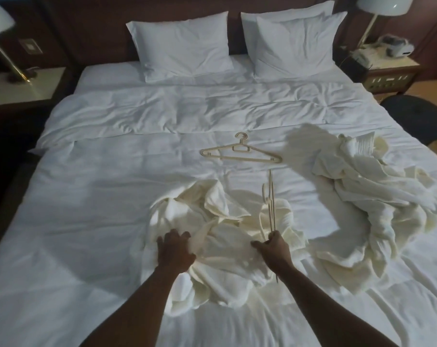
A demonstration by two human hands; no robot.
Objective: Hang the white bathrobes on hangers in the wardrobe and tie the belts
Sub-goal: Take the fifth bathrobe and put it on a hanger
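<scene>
A crumpled cream-white bathrobe (220, 236) lies on the bed right in front of me. My left hand (176, 250) grips its fabric on the left side. My right hand (275, 249) holds a beige plastic hanger (270, 204) edge-on above the robe's right side. A second beige hanger (240, 154) lies flat on the duvet further back. A second crumpled bathrobe (370, 204) is heaped on the right side of the bed. No wardrobe is in view.
The wide bed (112, 186) has a white duvet and two pillows (184, 43) at a dark headboard. Nightstands with lamps flank it: the left one (22, 88), and the right one (387, 68) with a telephone. A dark round object (412, 113) stands by the bed's right edge.
</scene>
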